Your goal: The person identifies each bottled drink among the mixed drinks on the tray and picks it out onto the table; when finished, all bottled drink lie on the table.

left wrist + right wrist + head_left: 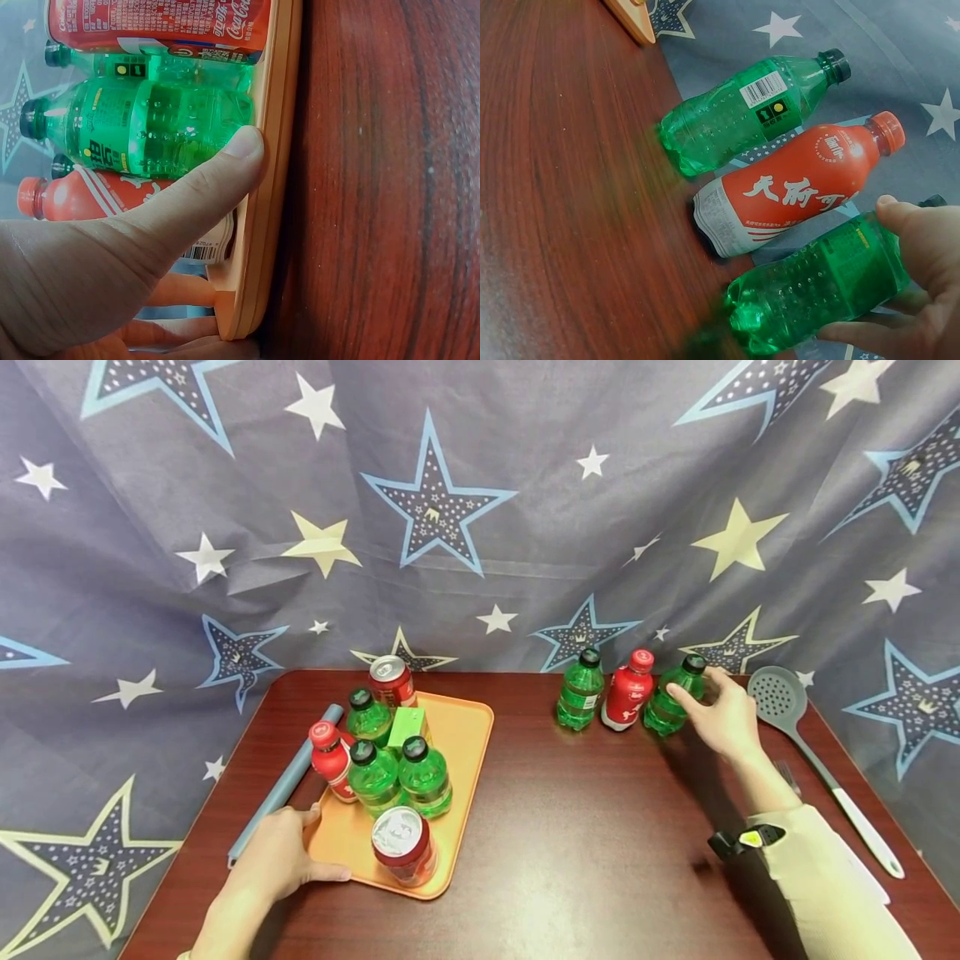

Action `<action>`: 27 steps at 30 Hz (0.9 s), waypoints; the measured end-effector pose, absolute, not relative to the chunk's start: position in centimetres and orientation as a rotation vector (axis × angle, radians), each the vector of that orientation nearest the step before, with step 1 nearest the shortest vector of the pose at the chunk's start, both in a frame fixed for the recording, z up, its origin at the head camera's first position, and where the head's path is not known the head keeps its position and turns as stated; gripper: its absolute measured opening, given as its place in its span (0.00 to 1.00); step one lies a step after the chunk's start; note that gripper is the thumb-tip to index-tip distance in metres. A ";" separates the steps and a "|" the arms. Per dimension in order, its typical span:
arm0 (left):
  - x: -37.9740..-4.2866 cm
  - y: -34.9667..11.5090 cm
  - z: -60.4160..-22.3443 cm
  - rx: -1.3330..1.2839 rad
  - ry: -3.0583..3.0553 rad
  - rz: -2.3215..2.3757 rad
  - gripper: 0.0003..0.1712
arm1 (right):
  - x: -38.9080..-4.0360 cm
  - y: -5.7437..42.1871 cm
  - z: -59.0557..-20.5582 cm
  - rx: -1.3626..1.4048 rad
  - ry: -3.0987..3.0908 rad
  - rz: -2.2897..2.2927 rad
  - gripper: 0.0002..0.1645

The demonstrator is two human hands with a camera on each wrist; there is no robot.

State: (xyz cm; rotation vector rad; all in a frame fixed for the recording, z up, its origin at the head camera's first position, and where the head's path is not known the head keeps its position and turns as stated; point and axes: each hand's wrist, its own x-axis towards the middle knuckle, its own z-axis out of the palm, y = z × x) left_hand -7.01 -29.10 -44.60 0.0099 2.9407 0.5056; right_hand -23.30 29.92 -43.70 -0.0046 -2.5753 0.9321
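My right hand (723, 714) grips a green soda bottle (667, 703) with a black cap, thumb on one side and fingers on the other. That bottle stands rightmost in a row at the back. Beside it are a red bottle (628, 693) with white lettering and another green bottle (580, 693). At the left, my left hand (281, 853) holds the near-left corner of an orange tray (468, 735), its thumb along the near rim. The tray carries several green bottles (426, 779), a red bottle (331, 760), a red can (405, 852), a second can (392, 681) and a green box (408, 727).
Left of the tray lies a long blue-grey rod (281, 789). On the far right is a slotted spatula (780, 695) with a white handle, beside a partly hidden fork (786, 774). A grey star-patterned curtain (480, 602) hangs behind the dark wooden table (555, 827).
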 end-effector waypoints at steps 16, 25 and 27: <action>-6.9 -29.1 -44.7 0.048 2.988 0.499 0.67 | -23.6 30.2 -44.2 -0.006 -2.596 0.972 0.33; -6.8 -29.1 -44.6 0.044 2.980 0.500 0.67 | -23.5 30.2 -43.9 -0.002 -2.612 0.959 0.34; -6.8 -29.0 -44.6 0.049 2.982 0.500 0.67 | -23.5 30.1 -43.6 -0.003 -2.599 0.945 0.33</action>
